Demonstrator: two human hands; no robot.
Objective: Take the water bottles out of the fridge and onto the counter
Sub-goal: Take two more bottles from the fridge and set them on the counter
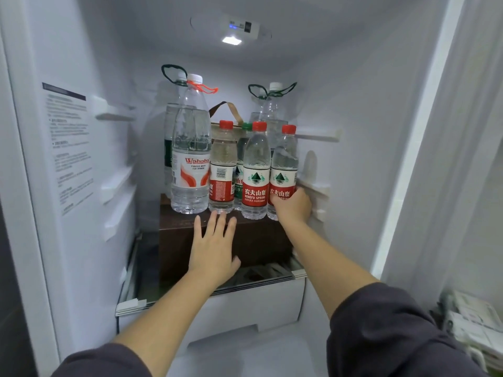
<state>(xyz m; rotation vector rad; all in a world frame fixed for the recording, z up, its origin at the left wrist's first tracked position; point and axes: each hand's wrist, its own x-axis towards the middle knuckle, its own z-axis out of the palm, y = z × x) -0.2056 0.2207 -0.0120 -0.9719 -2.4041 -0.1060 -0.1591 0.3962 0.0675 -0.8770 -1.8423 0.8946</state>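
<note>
White fridge walls (340, 91) surround me. A ceiling lamp (231, 40) glows above. Folded papers (473, 322) sit low at my right.

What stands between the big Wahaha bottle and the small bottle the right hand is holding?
In the head view, two small red-capped bottles stand between the Wahaha bottle and the bottle gripped by the right hand: one showing its barcode, one Nongfu Spring.
</note>
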